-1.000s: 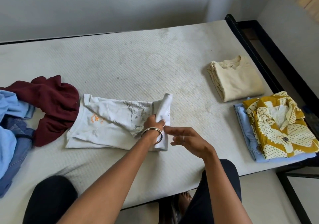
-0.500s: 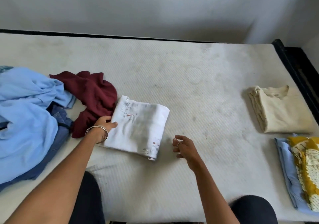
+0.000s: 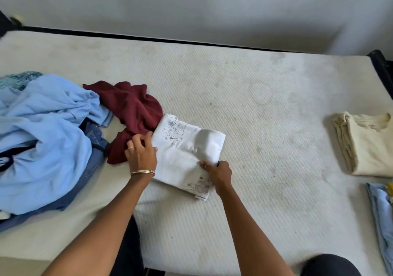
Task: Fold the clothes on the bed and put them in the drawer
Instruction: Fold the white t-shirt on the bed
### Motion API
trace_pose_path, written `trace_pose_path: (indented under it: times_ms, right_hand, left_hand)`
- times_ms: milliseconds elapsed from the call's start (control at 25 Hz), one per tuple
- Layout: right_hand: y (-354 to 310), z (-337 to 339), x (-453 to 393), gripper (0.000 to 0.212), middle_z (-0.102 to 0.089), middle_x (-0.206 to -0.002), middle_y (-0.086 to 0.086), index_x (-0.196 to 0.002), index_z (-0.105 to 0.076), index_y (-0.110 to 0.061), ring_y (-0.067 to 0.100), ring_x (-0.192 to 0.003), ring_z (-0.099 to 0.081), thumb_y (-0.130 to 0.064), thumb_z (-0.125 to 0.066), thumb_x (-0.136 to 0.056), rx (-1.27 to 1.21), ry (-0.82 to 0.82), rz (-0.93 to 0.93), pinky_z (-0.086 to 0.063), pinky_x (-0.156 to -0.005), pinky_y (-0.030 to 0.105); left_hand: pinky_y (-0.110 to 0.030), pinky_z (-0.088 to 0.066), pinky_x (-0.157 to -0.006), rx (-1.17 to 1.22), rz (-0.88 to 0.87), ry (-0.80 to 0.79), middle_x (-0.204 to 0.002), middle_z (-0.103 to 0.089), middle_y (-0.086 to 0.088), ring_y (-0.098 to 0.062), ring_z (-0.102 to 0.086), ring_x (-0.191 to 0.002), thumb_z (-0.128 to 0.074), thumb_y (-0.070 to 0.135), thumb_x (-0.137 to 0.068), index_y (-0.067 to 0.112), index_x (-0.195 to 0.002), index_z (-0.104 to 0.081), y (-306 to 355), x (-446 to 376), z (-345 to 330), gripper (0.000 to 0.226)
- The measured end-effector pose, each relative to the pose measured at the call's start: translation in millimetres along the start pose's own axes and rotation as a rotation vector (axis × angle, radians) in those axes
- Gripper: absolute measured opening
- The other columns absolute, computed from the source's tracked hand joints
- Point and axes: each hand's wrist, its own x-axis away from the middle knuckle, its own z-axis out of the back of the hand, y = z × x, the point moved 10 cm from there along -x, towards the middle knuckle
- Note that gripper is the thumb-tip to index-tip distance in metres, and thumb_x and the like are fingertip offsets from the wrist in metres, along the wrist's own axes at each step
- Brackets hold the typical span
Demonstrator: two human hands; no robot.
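Head view, only one. White printed tee (image 3: pixel 187 154) folded into a compact rectangle, centre of frame, lying on the mattress (image 3: pixel 255 110).

Left hand (image 3: pixel 141 153) at the tee's left edge, fingers spread and mostly straight, thumb along the fabric edge; reads as pressing or touching, not gripping. It also overlaps the maroon garment (image 3: pixel 131 114), which lies crumpled just beside the tee and touches its upper left corner.

Right hand (image 3: pixel 219 173) at the tee's lower right edge, fingers curled onto the fabric; looks like a pinch on the top layer, though fingertips are partly hidden.

Unfolded pile at left of frame: light blue garment (image 3: pixel 42 139) over denim (image 3: pixel 93 148). Folded items at right: cream tee (image 3: pixel 370 146) at the right edge, another blue folded piece (image 3: pixel 380 212) at lower right, cut off by the frame. Drawer not visible.

Judgement: fold is essentially finished; step in hand is squaring up and lifting it.

To do it well:
- slide both hands under opposite edges, support from below so layers don't splay
- clear the maroon garment before lifting, or it drags along
- keep it flat while carrying toward the folded stack

Several garments remain unfolded.
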Motion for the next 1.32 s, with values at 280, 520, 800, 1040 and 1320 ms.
trace_pose_path:
  times_ms: [280, 520, 800, 1040, 1320]
  right_hand:
    - [-76.0, 6.2, 45.4, 0.041, -0.07, -0.097, 0.007, -0.102, -0.059, -0.015, 0.028, -0.088, -0.069, -0.025, -0.066, -0.063, -0.098, -0.182, 0.283, -0.057, -0.078, 0.055]
    - [-192.1, 36.7, 157.8, 0.049, -0.066, -0.097, 0.008, -0.125, -0.043, -0.017, 0.033, -0.087, -0.06, -0.025, -0.065, -0.082, 1.043, -0.146, 0.954, -0.038, -0.066, 0.034]
    - [-34.0, 27.4, 181.8, 0.041, -0.063, -0.119, 0.004, -0.115, -0.051, -0.019, 0.027, -0.097, -0.063, -0.014, -0.057, -0.075, 1.517, -0.12, 1.083, -0.046, -0.08, 0.042]
    - [34.5, 100.6, 104.4, 0.034, -0.059, -0.127, -0.003, -0.121, -0.059, -0.025, 0.023, -0.123, -0.05, -0.038, -0.066, -0.09, 0.676, -0.08, 0.46, -0.039, -0.098, 0.045]
    - [89.9, 125.8, 91.3, 0.058, -0.047, -0.133, 0.014, -0.131, -0.04, -0.009, 0.035, -0.127, -0.042, -0.051, -0.054, -0.094, 0.55, 0.188, -0.126, -0.033, -0.1, 0.052]
  left_hand:
    - [-0.042, -0.044, -0.1, 0.584, 0.255, -0.639, -0.13, -0.055, -0.002, -0.029, -0.053, -0.119, -0.051, 0.048, -0.094, 0.026, -0.137, -0.049, 46.7, 46.8, -50.2, 0.048]
    - [-0.054, -0.04, -0.103, 1.896, 0.891, -0.835, -0.137, -0.05, -0.014, -0.038, -0.044, -0.131, -0.041, 0.036, -0.098, 0.013, -0.14, -0.045, 130.6, 69.2, -24.6, 0.048]
    - [-0.039, -0.05, -0.087, 1.469, 0.914, -0.996, -0.117, -0.066, -0.016, -0.032, -0.061, -0.102, -0.026, 0.072, -0.09, 0.012, -0.12, -0.061, 96.8, 120.9, -60.2, 0.076]
    - [-0.049, -0.051, -0.091, 1.173, 0.689, -0.898, -0.122, -0.064, -0.002, -0.023, -0.064, -0.103, -0.084, 0.03, -0.069, 0.028, -0.133, -0.046, 78.3, 158.5, -79.1, 0.074]
    - [-0.037, -0.04, -0.091, 0.706, 0.625, -0.674, -0.132, -0.052, -0.027, -0.041, -0.051, -0.119, -0.046, 0.022, -0.099, 0.0, -0.138, -0.036, 97.5, 155.7, -63.3, 0.045]
